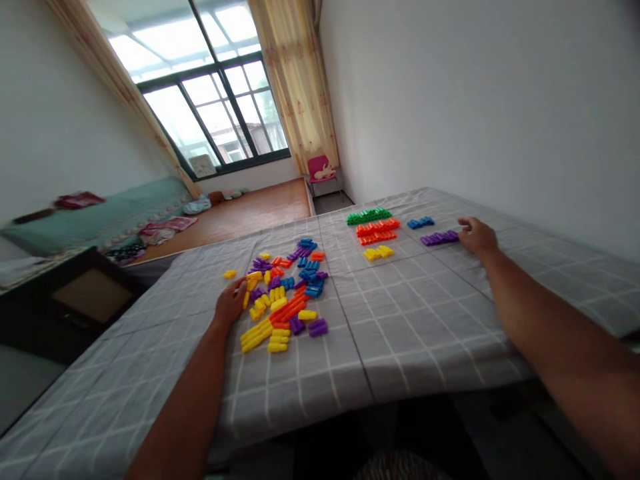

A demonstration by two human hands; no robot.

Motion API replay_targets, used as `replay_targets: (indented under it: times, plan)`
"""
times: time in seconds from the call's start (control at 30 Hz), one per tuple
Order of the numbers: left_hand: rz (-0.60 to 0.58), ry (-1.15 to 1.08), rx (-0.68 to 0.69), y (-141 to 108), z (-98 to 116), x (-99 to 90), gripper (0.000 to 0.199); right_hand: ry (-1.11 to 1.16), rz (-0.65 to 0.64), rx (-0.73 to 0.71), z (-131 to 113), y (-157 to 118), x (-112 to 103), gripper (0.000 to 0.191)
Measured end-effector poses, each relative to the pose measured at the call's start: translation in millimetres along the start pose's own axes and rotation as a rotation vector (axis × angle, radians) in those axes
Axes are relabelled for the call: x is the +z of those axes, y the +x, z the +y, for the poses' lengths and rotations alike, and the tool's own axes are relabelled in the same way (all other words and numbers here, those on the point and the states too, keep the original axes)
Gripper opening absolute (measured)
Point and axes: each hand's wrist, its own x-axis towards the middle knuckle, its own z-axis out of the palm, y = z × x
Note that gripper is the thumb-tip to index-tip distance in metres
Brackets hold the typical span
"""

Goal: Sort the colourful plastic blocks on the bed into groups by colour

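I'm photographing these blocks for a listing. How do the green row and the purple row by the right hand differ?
The green row looks longer; the purple row looks shorter. The green row lies farther from the person, just beyond the orange rows, while the purple row lies nearer and further right, its end at the fingers of the right hand. Both lie on the checked cloth.

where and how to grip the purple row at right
Probably pinch the purple row across its middle, from above on the near side: it lies long and flat, with the blue row beyond and the right hand at its right end.
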Motion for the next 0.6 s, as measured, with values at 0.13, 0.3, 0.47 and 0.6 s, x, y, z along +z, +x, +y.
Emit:
replay_targets:
  times: [0.13, 0.3, 0.47, 0.6]
  plan:
    - [0.007, -0.002, 0.037, -4, 1, 3.8, 0.048, 0.006, 0.166, -0.057, -6, -9, -4, 0.044]
    - [0.033, -0.011, 0.056, -1, -6, 11.6, 0.046, -0.011, 0.253, -0.189, -36, -20, -6, 0.045]
    - [0.110, -0.022, 0.144, -1, -8, 15.5, 0.043, 0.071, -0.066, -0.532, -128, -48, 11, 0.035]
    - [0.154, -0.079, 0.265, -5, 16, 5.2, 0.038, 0.247, -0.513, -0.794, -217, -92, 31, 0.025]
